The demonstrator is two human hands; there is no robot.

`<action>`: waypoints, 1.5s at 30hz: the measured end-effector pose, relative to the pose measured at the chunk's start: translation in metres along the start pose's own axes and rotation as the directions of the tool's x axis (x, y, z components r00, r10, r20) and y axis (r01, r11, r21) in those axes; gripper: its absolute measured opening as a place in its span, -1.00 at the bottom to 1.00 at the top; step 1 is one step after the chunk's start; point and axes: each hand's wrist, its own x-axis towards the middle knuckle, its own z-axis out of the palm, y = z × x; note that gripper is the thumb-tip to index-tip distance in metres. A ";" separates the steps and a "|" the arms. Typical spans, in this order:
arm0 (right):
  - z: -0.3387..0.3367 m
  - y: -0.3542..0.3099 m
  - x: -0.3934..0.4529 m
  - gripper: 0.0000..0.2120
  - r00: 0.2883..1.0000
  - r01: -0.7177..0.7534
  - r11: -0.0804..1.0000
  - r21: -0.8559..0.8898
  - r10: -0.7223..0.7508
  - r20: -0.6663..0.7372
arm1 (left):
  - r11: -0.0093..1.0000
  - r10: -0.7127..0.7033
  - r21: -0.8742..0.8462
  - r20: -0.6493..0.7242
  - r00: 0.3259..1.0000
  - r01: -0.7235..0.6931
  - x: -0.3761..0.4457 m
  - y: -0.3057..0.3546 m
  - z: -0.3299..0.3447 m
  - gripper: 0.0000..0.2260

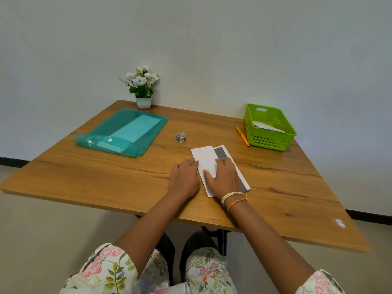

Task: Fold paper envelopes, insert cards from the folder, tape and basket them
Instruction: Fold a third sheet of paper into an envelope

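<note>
The paper envelope [206, 164] lies near the tabletop's [106, 177] front edge, right of centre. The right hand [224, 177] presses it flat, fingers straight, while the left hand [185, 177], fingers relaxed, steadies its left edge, likely creasing a fold.

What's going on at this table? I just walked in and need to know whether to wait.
A person is folding a sheet of white paper into an envelope on the wooden table. The right hand presses flat on it while the left hand rests at its left edge. The teal folder, tape roll and orange pen lie untouched, and the green basket already holds some white paper.
</note>
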 end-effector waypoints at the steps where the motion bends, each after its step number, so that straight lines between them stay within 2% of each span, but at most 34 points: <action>1: -0.002 -0.002 -0.003 -0.46 0.997 -0.014 0.999 0.043 0.011 0.077 | 1.000 0.000 -0.003 -0.002 1.000 0.000 0.000 0.000 -0.001 -0.57; 3: -0.002 -0.004 -0.005 -0.43 0.976 -0.035 0.999 0.037 0.027 0.217 | 1.000 -0.013 -0.008 -0.006 1.000 0.013 0.000 0.001 -0.001 -0.56; 6: -0.003 -0.006 -0.002 -0.42 0.952 -0.040 0.999 -0.026 0.046 0.302 | 0.996 -0.049 -0.071 -0.037 0.998 0.047 0.000 0.000 -0.002 -0.54; 8: -0.008 -0.010 0.000 -0.47 0.944 -0.058 0.998 -0.036 0.067 0.324 | 0.992 -0.062 -0.115 -0.062 0.996 0.055 -0.001 0.001 -0.003 -0.56; 12: -0.023 -0.018 0.000 -0.71 0.952 -0.026 0.993 -0.116 0.060 0.300 | 0.968 -0.123 -0.235 -0.116 0.986 0.093 -0.003 0.001 -0.007 -0.58; 16: -0.041 -0.013 0.011 -0.71 0.942 -0.038 0.999 -0.028 0.045 0.333 | 0.948 -0.131 -0.309 -0.171 0.976 0.073 -0.002 -0.001 -0.006 -0.51; 19: -0.063 -0.005 0.031 -0.65 0.905 -0.068 0.986 0.151 -0.002 0.425 | 0.965 -0.060 -0.263 -0.168 0.984 0.014 -0.005 0.002 -0.006 -0.47; 21: -0.073 0.004 0.042 -0.58 0.900 -0.091 0.971 0.223 -0.016 0.436 | 0.977 0.001 -0.209 -0.157 0.988 -0.034 -0.006 0.003 -0.008 -0.47; 27: -0.088 0.025 0.050 -0.59 0.912 -0.234 0.915 0.328 0.089 0.400 | 0.984 0.070 -0.151 -0.146 0.987 -0.093 -0.006 0.003 -0.008 -0.46; 29: -0.086 0.035 0.052 -0.59 0.912 -0.269 0.911 0.312 0.137 0.387 | 0.986 0.091 -0.126 -0.108 0.990 -0.105 -0.006 0.003 -0.006 -0.48; 33: -0.074 0.047 0.052 -0.56 0.883 -0.288 0.947 0.144 0.205 0.422 | 0.985 0.137 -0.103 -0.029 0.990 -0.139 -0.004 0.000 -0.003 -0.53; 36: -0.062 0.049 0.048 -0.56 0.858 -0.234 0.970 0.065 0.174 0.484 | 0.987 0.150 -0.058 0.025 0.988 -0.148 -0.002 -0.001 -0.003 -0.56; 41: -0.039 0.045 0.052 -0.50 0.855 -0.002 0.999 -0.036 0.020 0.519 | 0.981 0.193 0.019 0.077 0.978 -0.195 -0.002 0.001 -0.005 -0.57; 43: -0.034 0.039 0.053 -0.51 0.867 0.129 0.977 -0.170 -0.028 0.497 | 0.979 0.200 0.022 0.127 0.972 -0.204 -0.002 0.002 -0.005 -0.55; 45: -0.027 0.033 0.050 -0.58 0.913 0.207 0.939 -0.275 -0.084 0.400 | 0.979 0.189 0.043 0.186 0.964 -0.200 -0.001 0.001 -0.005 -0.54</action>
